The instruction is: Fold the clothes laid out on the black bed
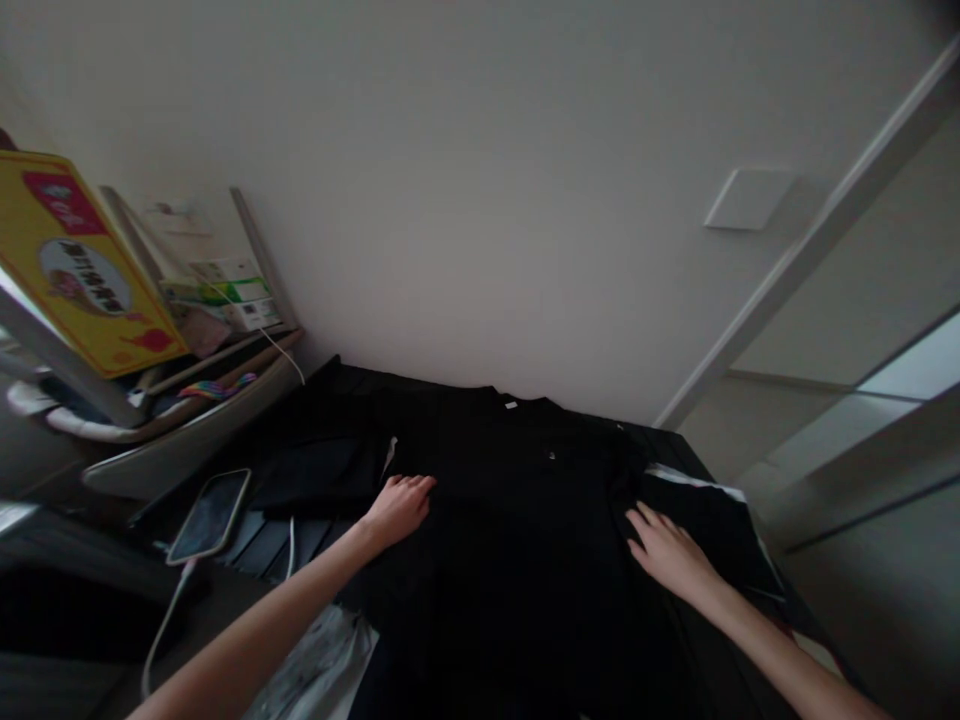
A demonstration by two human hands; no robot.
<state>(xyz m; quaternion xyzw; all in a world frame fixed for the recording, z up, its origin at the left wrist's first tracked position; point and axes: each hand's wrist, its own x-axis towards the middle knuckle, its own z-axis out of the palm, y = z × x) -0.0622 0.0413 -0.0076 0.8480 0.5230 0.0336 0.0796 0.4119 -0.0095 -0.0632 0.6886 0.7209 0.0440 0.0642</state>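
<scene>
A black T-shirt (pixel 525 540) with a small pale logo on the chest lies spread out, its collar toward the wall. My left hand (pixel 403 508) rests on the shirt's left side, palm down, fingers stretched over the cloth. Against the right edge of the shirt lies my right hand (pixel 664 543), its fingers extended and the thumb apart. No cloth is visibly pinched in either hand, though the dark fabric hides fine detail. Folded black cloth (pixel 319 475) sits left of my left hand. Dark cloth with a white edge (pixel 709 520) lies beyond my right hand.
A phone (pixel 211 515) with a white cable lies on the dark slatted table (pixel 251 550). At the left stand a grey shelf (pixel 187 440) and a yellow printed package (pixel 82 265). A pale wall (pixel 480 200) rises behind the table. Whitish crumpled material (pixel 322 665) lies below my left forearm.
</scene>
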